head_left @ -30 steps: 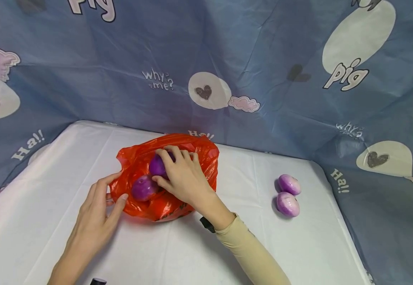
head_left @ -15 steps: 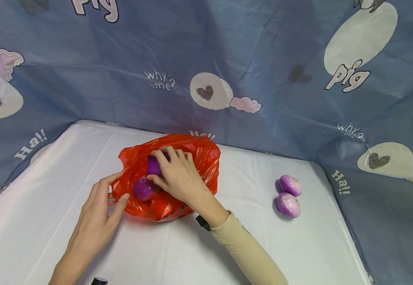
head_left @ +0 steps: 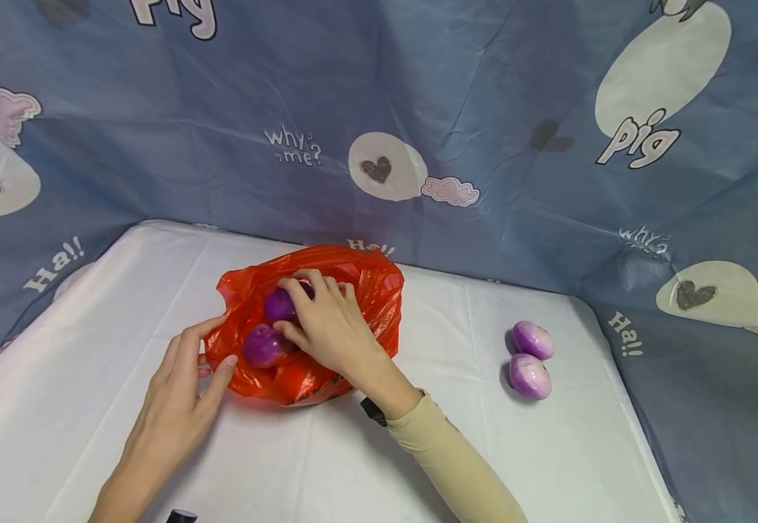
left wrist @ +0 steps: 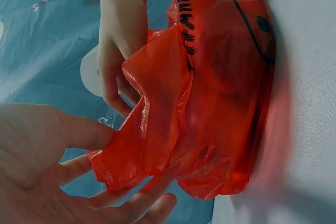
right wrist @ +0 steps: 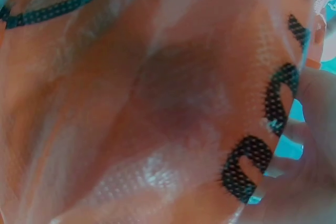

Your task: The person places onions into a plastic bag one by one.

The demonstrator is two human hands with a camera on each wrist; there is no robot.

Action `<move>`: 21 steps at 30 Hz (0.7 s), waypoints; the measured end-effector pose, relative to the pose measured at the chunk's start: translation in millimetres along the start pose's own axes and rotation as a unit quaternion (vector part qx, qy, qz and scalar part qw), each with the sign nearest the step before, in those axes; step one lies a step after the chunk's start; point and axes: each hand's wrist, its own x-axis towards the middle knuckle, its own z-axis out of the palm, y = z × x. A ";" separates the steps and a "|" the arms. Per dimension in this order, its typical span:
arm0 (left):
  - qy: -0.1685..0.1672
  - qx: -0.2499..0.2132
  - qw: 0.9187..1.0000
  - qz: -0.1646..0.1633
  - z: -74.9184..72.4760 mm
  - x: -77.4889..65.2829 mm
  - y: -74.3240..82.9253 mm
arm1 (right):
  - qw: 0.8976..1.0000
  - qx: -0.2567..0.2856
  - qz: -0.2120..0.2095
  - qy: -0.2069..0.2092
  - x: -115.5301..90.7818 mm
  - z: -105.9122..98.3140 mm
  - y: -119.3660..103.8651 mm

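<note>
A red plastic bag lies on the table, its mouth spread wide. My left hand pinches the bag's left edge between thumb and fingers; the left wrist view shows the thumb on one side of the film and fingers on the other. Inside the mouth, my right hand reaches from the right, its fingers and thumb curled around a purple onion. Part of that onion is hidden under the fingers. Another purple onion sits just in front of it in the bag. The right wrist view is mostly filled by bag film.
Two purple-white onions lie side by side on the white tablecloth at the right. Behind rises a blue printed cloth. A small dark object shows at the bottom edge.
My right hand has shifted slightly left inside the bag with the onion, and more of that onion's left side now shows. The left hand keeps its place on the bag's edge.
</note>
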 end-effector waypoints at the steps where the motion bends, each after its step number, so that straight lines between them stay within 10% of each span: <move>1: 0.001 0.002 1.000 0.000 -0.2 0.5 -0.3 | 1.000 -0.002 0.000 0.005 -0.4 -0.4 -0.1; 21: -0.008 0.000 1.000 -0.021 -3.1 0.6 -1.2 | 1.000 -0.007 -0.004 0.012 -4.6 -5.5 -5.8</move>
